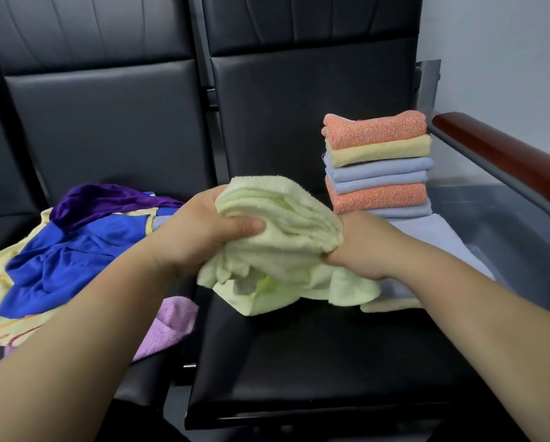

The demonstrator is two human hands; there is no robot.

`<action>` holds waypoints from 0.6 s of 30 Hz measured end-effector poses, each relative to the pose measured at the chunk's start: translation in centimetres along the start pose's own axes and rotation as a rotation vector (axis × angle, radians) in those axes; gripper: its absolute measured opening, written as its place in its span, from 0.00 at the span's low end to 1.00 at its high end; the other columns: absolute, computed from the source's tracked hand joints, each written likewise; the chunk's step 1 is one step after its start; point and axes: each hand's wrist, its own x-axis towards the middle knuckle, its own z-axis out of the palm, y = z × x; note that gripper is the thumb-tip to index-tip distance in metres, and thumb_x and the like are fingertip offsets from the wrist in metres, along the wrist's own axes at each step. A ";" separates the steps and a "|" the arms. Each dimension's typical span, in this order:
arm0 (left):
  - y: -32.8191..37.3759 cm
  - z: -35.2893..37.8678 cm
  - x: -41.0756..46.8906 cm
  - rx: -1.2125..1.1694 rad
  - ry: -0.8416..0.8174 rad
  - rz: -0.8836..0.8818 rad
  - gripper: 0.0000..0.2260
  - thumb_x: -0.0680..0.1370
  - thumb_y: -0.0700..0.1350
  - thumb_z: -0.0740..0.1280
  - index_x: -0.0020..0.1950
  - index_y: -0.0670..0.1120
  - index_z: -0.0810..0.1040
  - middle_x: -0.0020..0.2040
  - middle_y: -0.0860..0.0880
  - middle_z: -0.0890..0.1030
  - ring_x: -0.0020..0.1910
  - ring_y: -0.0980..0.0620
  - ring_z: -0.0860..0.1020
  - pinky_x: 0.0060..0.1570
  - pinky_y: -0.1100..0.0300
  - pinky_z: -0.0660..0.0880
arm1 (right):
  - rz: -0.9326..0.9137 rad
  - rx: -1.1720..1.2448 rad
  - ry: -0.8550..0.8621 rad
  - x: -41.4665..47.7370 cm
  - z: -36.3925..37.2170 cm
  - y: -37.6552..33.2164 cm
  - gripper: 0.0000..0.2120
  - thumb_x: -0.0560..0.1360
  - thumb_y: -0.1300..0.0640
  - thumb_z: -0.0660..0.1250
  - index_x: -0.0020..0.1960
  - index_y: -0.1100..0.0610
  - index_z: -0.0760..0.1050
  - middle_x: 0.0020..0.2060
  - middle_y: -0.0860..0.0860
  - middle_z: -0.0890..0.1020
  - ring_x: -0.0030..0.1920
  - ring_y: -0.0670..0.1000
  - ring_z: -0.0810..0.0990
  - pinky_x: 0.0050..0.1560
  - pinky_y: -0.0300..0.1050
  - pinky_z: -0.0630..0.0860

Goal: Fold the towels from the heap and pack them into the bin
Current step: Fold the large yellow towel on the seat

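A lilac towel point(174, 323) is lying nearest, at seven o'clock on the black seat point(299, 362). At the centre, the left hand point(200, 231) is gripping a pale green towel point(280, 237), with its thumb pressing on top and its fingers curling behind. The right hand point(359, 247) is clamping the towel's other side, its fingertips buried in the cloth. The heap point(76, 244) is sprawling at nine o'clock. A stack of folded towels point(377, 164) is standing farther off at two o'clock.
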 end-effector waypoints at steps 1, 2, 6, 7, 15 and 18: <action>0.2 -0.2 -0.1 0.181 -0.016 -0.007 0.19 0.69 0.43 0.80 0.58 0.46 0.82 0.53 0.46 0.87 0.52 0.48 0.85 0.51 0.52 0.82 | 0.014 -0.002 0.036 0.2 -0.5 0.1 0.08 0.73 0.53 0.72 0.38 0.53 0.77 0.35 0.50 0.82 0.39 0.54 0.80 0.36 0.48 0.72; 0.4 -0.3 -0.2 0.386 -0.019 -0.031 0.19 0.67 0.44 0.83 0.55 0.48 0.83 0.49 0.50 0.87 0.49 0.54 0.85 0.48 0.58 0.81 | 0.031 0.036 0.062 0.2 -1.0 0.3 0.10 0.75 0.52 0.71 0.38 0.54 0.77 0.35 0.50 0.81 0.38 0.53 0.78 0.35 0.47 0.70; 0.2 -1.0 -0.1 0.833 0.053 -0.147 0.10 0.68 0.44 0.81 0.43 0.48 0.83 0.37 0.55 0.86 0.35 0.60 0.82 0.34 0.68 0.74 | 0.030 0.491 -0.024 -0.2 -1.2 1.0 0.04 0.75 0.53 0.74 0.48 0.53 0.84 0.45 0.49 0.87 0.48 0.51 0.85 0.52 0.51 0.82; 0.1 -1.2 -0.1 0.819 0.073 -0.143 0.08 0.69 0.44 0.80 0.42 0.47 0.83 0.36 0.54 0.85 0.34 0.58 0.82 0.34 0.66 0.75 | 0.014 0.568 -0.056 -0.3 -0.9 1.0 0.06 0.74 0.56 0.75 0.52 0.53 0.85 0.48 0.48 0.88 0.51 0.50 0.86 0.56 0.52 0.83; 0.7 -0.4 -0.2 0.122 0.285 -0.006 0.06 0.75 0.39 0.72 0.52 0.42 0.82 0.43 0.45 0.85 0.41 0.47 0.82 0.40 0.51 0.79 | -0.048 0.307 -0.167 -0.1 -0.4 -0.1 0.13 0.68 0.61 0.81 0.49 0.53 0.82 0.43 0.49 0.88 0.45 0.51 0.87 0.46 0.49 0.85; 0.7 -0.4 -0.2 0.465 0.155 -0.010 0.09 0.71 0.43 0.80 0.48 0.48 0.83 0.43 0.51 0.87 0.41 0.54 0.84 0.42 0.60 0.81 | -0.046 -0.048 -0.024 0.4 -0.2 -0.2 0.08 0.73 0.54 0.73 0.41 0.59 0.79 0.39 0.55 0.84 0.39 0.54 0.80 0.39 0.50 0.75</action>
